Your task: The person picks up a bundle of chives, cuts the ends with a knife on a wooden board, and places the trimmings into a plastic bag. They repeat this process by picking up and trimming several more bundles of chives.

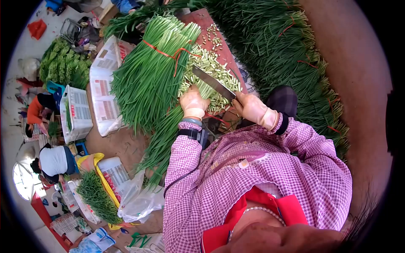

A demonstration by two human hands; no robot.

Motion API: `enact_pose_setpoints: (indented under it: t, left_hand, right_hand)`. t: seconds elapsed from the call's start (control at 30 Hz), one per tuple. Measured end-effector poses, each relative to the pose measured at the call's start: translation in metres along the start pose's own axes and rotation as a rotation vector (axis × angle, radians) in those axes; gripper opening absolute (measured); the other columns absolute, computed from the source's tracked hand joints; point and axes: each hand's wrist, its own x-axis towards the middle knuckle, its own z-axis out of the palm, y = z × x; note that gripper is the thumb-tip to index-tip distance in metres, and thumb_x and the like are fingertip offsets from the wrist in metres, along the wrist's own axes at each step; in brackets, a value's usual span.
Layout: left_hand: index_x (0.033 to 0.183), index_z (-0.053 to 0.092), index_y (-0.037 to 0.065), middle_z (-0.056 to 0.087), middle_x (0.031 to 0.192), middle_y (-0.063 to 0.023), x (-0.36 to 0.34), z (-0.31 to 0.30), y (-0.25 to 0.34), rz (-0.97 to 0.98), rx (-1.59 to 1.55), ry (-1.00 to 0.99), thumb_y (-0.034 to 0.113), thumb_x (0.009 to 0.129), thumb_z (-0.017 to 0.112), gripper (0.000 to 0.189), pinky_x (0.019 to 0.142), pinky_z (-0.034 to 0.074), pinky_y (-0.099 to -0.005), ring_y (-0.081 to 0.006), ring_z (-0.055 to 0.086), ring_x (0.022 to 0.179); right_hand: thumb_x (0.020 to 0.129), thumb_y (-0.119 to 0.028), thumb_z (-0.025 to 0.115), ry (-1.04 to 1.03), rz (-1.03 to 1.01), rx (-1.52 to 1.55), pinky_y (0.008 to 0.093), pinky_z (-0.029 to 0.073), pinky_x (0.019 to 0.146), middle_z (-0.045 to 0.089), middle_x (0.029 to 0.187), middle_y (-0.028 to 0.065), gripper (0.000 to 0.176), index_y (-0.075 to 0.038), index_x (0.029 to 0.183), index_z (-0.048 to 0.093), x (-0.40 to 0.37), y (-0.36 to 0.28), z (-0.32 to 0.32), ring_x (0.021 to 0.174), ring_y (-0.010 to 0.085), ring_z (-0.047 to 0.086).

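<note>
A large green bundle [154,71] tied with red string lies on the red board [234,67], its pale ends toward the top. My left hand [194,102], in a pale glove, is closed on a smaller bunch of green stalks [164,139] beside it. In my right hand [254,110], also gloved, is the handle of a knife [214,83], whose blade slants up and left over the stalks. Short cut stem pieces [211,63] are heaped around the blade and scattered along the board.
Piled green bundles [291,55] line the wall at right. White crates [78,114] stand at left, with a plastic bag [139,202] below. Other people are at the far left, one in a white top [53,160], another in orange [34,110].
</note>
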Motion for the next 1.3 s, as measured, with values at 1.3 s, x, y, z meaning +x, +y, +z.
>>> enact_pose_setpoints:
  t: [1.3]
  left_hand:
    - [0.113,0.056,0.007,0.066,0.107,-0.0138,0.006,0.019,0.001,0.028,0.071,0.113,0.036,0.066,0.08,0.06,0.078,0.056,-0.0385,-0.0291,0.069,0.096]
  right_hand:
    - [0.076,-0.01,0.062,-0.511,-0.088,-0.462,0.0386,0.057,0.071,0.071,0.081,0.015,0.016,-0.003,0.084,0.074,0.108,0.031,0.047,0.076,0.0304,0.07]
